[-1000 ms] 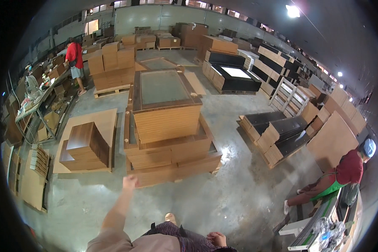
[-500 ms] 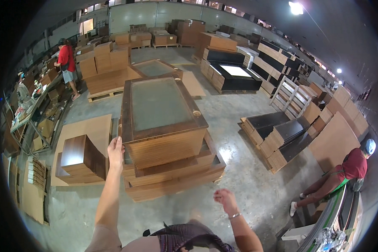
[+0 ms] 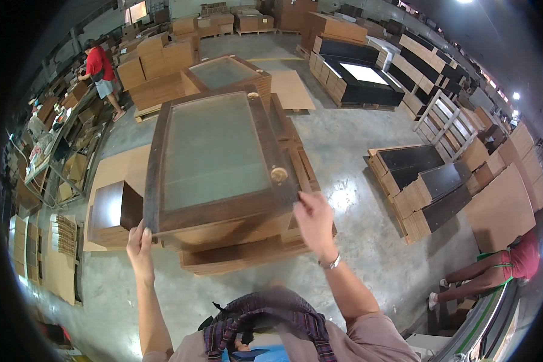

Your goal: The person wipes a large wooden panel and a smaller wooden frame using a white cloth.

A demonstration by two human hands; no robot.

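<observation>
A cabinet door (image 3: 220, 211) with a dark brown wooden frame and a greenish glass pane (image 3: 217, 148) is between my hands, its near edge raised and tilted over a stack of similar doors (image 3: 223, 260). My left hand (image 3: 140, 244) pinches the door's near left corner, thumb on top. At the near right corner, my right hand (image 3: 315, 222) is closed on the frame's edge, a metal band around the wrist. Two round hinge holes show along the door's right side, the nearer hole (image 3: 279, 174) close to my right hand.
Behind stands another stack of glazed doors (image 3: 223, 72). A smaller dark panel stack (image 3: 114, 208) lies on cardboard at left. Black panels (image 3: 410, 166) are piled at right. A person in red (image 3: 101, 69) stands at the far left, another person (image 3: 522, 259) at the right edge.
My right hand has come up from the open floor and taken the door's right corner. The top door has lifted off the stack and shifted toward me, my left hand moving with it.
</observation>
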